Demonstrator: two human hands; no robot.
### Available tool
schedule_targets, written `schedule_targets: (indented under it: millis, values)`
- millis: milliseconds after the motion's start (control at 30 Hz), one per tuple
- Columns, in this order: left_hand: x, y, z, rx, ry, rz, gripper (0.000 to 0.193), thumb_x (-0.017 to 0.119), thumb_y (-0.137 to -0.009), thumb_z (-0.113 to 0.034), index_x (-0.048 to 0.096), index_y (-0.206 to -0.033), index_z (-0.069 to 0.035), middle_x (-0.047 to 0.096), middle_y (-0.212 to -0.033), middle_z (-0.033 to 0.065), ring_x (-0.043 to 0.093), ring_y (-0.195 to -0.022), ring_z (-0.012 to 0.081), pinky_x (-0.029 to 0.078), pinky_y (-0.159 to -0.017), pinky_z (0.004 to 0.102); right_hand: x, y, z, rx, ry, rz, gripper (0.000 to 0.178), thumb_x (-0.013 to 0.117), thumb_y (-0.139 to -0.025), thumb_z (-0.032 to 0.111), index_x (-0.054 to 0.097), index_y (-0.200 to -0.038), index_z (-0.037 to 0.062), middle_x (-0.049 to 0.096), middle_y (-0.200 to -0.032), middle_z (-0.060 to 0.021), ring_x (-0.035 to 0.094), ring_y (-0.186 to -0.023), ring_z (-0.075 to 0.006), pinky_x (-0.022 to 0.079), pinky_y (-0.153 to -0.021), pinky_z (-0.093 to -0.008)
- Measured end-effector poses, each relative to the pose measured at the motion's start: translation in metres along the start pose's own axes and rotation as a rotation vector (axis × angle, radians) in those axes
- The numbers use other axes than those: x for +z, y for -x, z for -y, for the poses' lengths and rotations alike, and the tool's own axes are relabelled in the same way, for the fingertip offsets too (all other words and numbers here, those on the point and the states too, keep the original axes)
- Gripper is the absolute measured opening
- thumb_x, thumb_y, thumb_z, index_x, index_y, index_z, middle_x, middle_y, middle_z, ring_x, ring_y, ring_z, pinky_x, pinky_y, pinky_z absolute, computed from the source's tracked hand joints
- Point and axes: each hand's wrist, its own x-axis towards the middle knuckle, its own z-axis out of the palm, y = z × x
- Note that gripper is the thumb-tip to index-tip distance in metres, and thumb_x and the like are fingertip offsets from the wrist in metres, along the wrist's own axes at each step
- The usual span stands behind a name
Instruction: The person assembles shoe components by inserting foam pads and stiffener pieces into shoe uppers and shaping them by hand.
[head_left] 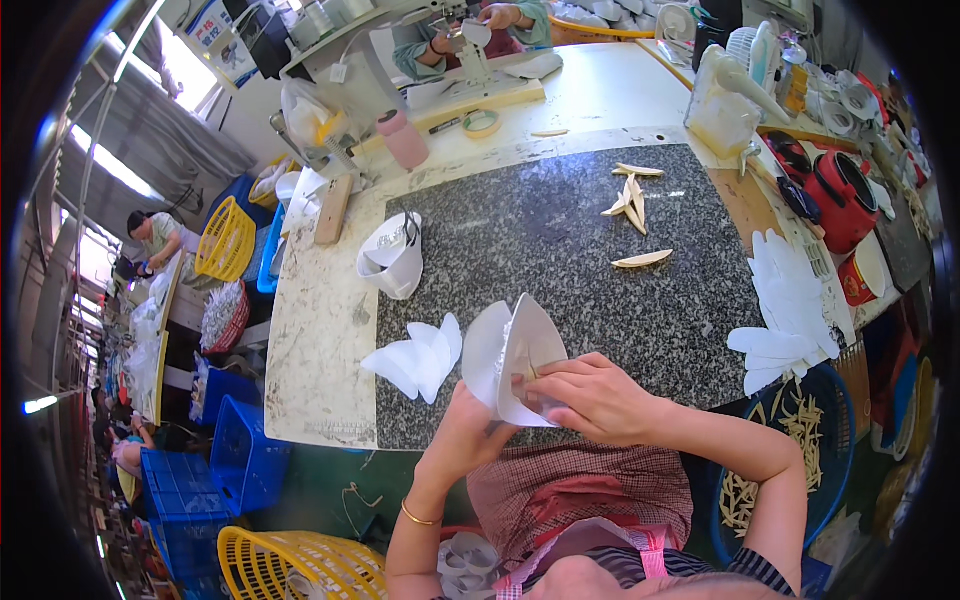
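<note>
A white, curved sheet-like piece (535, 350) with two flaring sides stands up in front of me, above the near edge of the dark stone slab. My left hand (468, 430) is closed around its lower left side. My right hand (595, 398) grips its right wall, with fingertips pressed at the inner face; a small tan sliver shows near them. Left of the piece lies a fan of white petal-shaped sheets (418, 358). Farther back stands a white open cup-like holder (392, 262). Several tan leaf-shaped strips (632, 205) lie on the slab.
More white sheets (785, 310) overlap at the slab's right edge. A blue basket (845, 440) of tan strips sits below right, a yellow basket (300, 562) below left. A pink bottle (402, 138), a tape roll (481, 123) and another person's sewing machine (474, 60) are at the back.
</note>
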Motion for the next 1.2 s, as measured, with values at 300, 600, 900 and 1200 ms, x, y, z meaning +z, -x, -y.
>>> schedule_targets:
  millis: [300, 600, 900, 1200]
  values:
    - [0.029, 0.038, 0.002, 0.15, -0.176, -0.266, 0.029, 0.081, -0.071, -0.01, 0.08, -0.099, -0.008, 0.077, -0.102, 0.0083, 0.073, -0.102, 0.033, 0.056, -0.092, 0.0473, -0.009, 0.003, 0.0, -0.127, 0.206, 0.165, 0.057, 0.052, -0.1, 0.057, 0.056, -0.144, 0.02, 0.053, -0.148, -0.0099, 0.042, -0.146, -0.0276, 0.033, -0.115, -0.0459]
    - [0.028, 0.046, 0.002, 0.155, -0.367, -0.265, 0.03, 0.079, -0.075, -0.014, 0.081, -0.104, -0.018, 0.078, -0.108, 0.0021, 0.072, -0.108, 0.0273, 0.053, -0.091, 0.0433, -0.004, 0.009, -0.002, -0.216, 0.329, 0.123, 0.056, 0.062, -0.094, 0.056, 0.06, -0.138, 0.0208, 0.053, -0.145, -0.0087, 0.044, -0.142, -0.0256, 0.032, -0.114, -0.049]
    - [0.022, 0.043, -0.006, 0.096, -0.511, -0.208, 0.026, 0.079, -0.075, -0.017, 0.079, -0.101, -0.016, 0.075, -0.1, -0.0012, 0.068, -0.097, 0.0226, 0.048, -0.089, 0.0387, 0.015, 0.018, 0.001, -0.339, 0.427, -0.087, 0.037, 0.073, -0.082, 0.024, 0.071, -0.118, 0.0154, 0.065, -0.122, 0.0023, 0.055, -0.129, -0.0121, 0.031, -0.107, -0.0484]
    - [0.024, 0.047, -0.006, 0.009, -0.122, -0.245, 0.023, 0.079, -0.08, -0.008, 0.077, -0.103, -0.009, 0.073, -0.113, 0.0081, 0.06, -0.118, 0.0278, 0.045, -0.1, 0.0435, 0.028, 0.003, 0.016, -0.406, 0.563, -0.253, 0.025, 0.069, -0.083, 0.017, 0.073, -0.108, 0.0133, 0.065, -0.097, 0.0008, 0.063, -0.108, -0.0118, 0.029, -0.111, -0.049]
